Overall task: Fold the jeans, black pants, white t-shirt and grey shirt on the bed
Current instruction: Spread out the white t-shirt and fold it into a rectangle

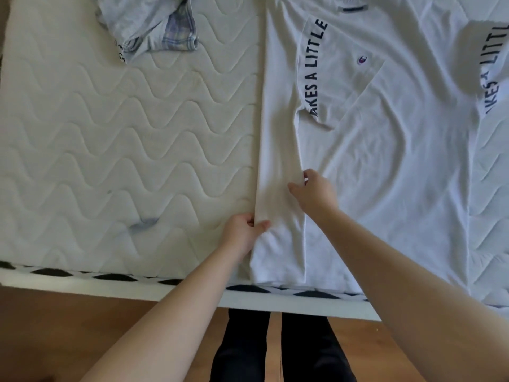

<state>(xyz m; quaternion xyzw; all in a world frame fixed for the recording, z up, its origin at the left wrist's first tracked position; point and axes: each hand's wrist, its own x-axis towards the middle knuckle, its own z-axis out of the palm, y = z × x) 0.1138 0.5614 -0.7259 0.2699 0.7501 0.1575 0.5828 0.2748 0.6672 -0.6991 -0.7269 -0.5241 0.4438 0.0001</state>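
The white t-shirt [391, 150] lies flat on the mattress [110, 133], its left side folded inward so the lettered sleeve lies across the chest. My left hand [243, 230] pinches the folded left edge near the hem, thumb on top. My right hand [314, 188] pinches the inner edge of that folded strip, a little farther up. The grey shirt [148, 23] lies crumpled at the far left of the bed, showing a plaid lining. Jeans and black pants are not in view.
The mattress's near edge [137, 282] has a black-and-white diamond trim, with wooden floor [55, 340] below. My legs in dark trousers [275, 348] stand against the bed. Bare quilted mattress lies left of the t-shirt.
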